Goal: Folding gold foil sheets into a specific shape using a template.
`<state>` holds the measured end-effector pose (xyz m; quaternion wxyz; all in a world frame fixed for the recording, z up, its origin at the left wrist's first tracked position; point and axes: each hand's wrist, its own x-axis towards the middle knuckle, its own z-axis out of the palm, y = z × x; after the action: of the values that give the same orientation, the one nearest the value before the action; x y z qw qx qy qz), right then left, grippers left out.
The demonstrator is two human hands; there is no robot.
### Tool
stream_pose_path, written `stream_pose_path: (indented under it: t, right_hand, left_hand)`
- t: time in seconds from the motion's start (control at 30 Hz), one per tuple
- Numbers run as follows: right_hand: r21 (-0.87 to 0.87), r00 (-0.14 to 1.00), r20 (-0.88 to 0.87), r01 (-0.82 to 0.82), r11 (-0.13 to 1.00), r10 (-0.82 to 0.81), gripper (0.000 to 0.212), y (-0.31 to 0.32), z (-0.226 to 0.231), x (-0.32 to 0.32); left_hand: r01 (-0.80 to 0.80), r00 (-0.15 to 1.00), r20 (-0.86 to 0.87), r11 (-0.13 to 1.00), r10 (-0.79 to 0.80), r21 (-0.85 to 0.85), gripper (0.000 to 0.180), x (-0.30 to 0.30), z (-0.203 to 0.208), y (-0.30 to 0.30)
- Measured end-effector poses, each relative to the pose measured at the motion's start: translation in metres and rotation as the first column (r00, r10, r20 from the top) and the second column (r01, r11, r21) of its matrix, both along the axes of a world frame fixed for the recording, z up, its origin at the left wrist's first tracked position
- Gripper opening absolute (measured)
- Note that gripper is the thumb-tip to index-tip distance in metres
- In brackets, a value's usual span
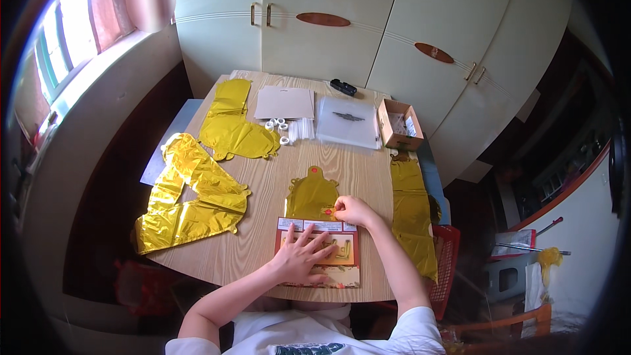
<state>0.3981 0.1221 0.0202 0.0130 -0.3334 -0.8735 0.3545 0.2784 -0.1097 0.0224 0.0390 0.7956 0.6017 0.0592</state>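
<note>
My left hand (302,260) lies flat with its fingers spread over a red-and-gold printed packaging card (343,250) near the table's front edge. Just beyond the card's top edge lies a flat gold foil balloon (309,192), with a tab and a red dot at its far end. My right hand (353,212) pinches the foil balloon at its near right corner, beside a small red mark. The fingertips hide exactly what they grip there. White panels with small print cross the card's upper edge, where it meets the foil.
Flat gold foil balloons lie at the left (197,204), far left (230,125) and right edge (413,210) of the wooden table (256,243). Farther back are grey cardboard sheets (286,102), white ribbon rolls (284,140), clear straws (302,129), plastic bags (345,133), a small box (399,138) and a black object (343,87).
</note>
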Motion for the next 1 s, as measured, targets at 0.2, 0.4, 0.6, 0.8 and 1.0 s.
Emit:
stream_pose_path:
  t: [0.2,0.4,0.6,0.8,1.0]
  right_hand:
    - [0.194,0.998,0.001,-0.058,0.979,0.059,0.026,0.003,0.006,0.002]
    - [0.063,0.994,0.099,-0.062,0.996,0.056,0.022,0.007,0.015,-0.002]
    - [0.062,0.995,0.081,-0.056,0.997,0.051,0.022,0.006,0.017,-0.001]
    - [0.075,0.991,-0.122,-0.054,0.996,0.063,0.025,0.022,-0.001,0.011]
    - [0.006,0.996,-0.086,0.012,1.000,-0.011,0.027,0.020,0.002,0.006]
  left_hand:
    - [0.010,1.000,0.002,0.999,-0.010,0.043,0.084,-0.002,-0.005,-0.001]
    - [0.011,1.000,-0.005,0.999,-0.011,0.044,0.084,-0.002,-0.005,0.001]
    - [0.010,1.000,0.008,1.000,-0.010,0.020,0.084,-0.002,-0.005,0.002]
    - [0.006,1.000,0.003,1.000,-0.006,0.028,0.083,-0.001,-0.002,0.001]
    - [0.005,1.000,-0.008,0.999,-0.005,0.032,0.083,-0.002,-0.004,0.003]
